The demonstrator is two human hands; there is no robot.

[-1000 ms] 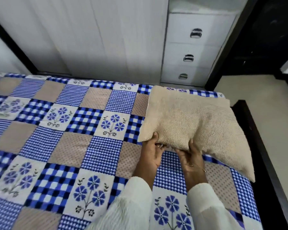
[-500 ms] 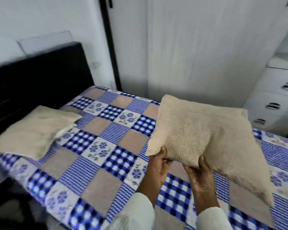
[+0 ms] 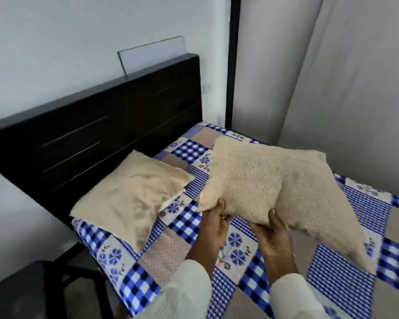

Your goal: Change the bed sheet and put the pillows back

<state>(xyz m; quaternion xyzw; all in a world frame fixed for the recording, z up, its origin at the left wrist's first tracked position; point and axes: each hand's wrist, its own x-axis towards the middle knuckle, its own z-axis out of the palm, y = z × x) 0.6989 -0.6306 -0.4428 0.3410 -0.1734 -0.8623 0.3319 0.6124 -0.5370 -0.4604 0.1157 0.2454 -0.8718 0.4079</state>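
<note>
Beside the dark headboard [image 3: 101,125] one pillow [image 3: 134,194] lies flat; left hand [image 3: 214,229] and right hand [image 3: 272,236] grip the second pillow [image 3: 283,187] by its near edge above the bed sheet [image 3: 171,256], best lowered level just beside the first.

I find no readable text, label, brand, number or sign on anything in view; the sheet [image 3: 189,229] I am working over carries only printed checks and flowers.
</note>
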